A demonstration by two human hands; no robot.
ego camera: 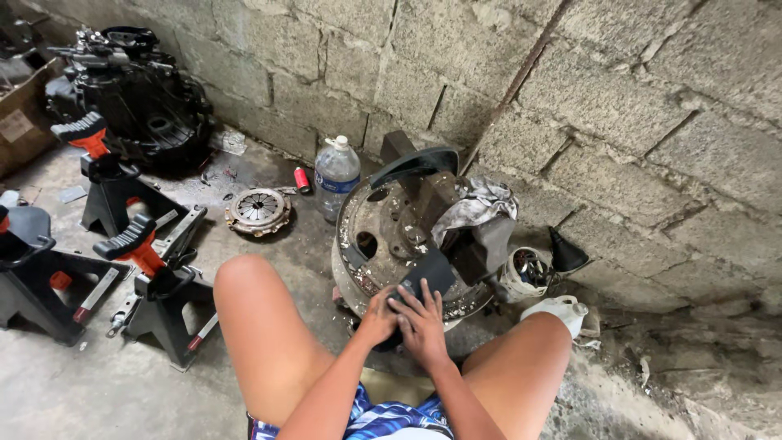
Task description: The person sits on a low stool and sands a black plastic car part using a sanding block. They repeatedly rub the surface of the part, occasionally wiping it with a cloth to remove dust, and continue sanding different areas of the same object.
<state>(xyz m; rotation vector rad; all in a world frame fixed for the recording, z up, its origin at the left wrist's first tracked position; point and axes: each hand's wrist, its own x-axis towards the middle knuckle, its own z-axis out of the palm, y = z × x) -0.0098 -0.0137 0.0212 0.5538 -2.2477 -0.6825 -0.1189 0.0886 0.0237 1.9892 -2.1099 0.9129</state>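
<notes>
Both hands sat on one dark pad [425, 275], pressed against the lower rim of the rusty drum [383, 236], between the knees. Left hand [377, 316] lay curled on the pad's lower edge. Right hand [422, 326] was flat, fingers spread over it. Neither was a full grip, more a press. What was under the palms was hidden.

How to do it well, my read: keep the pad flat to the drum face, push evenly with both palms, and keep fingertips off the rusty edge. The drum looked propped on blocks and could rock, so brace it with a knee.

Count:
- drum: 1, tilted toward the wall, grey rag [476, 204] draped on top
- jack stands: 3 in view, two with orange-and-black saddles [134, 240], one partly cut off at left
- clutch disc [258, 210]: 1, flat on the floor
- bottle [336, 175]: 1 clear plastic, upright just beside the drum
- funnel [564, 253]: 1 black
- white jug [558, 310]: 1, by the right knee
- gearbox [130, 90]: 1, far left at the wall
- small red can [302, 179]: 1, lying down
</notes>
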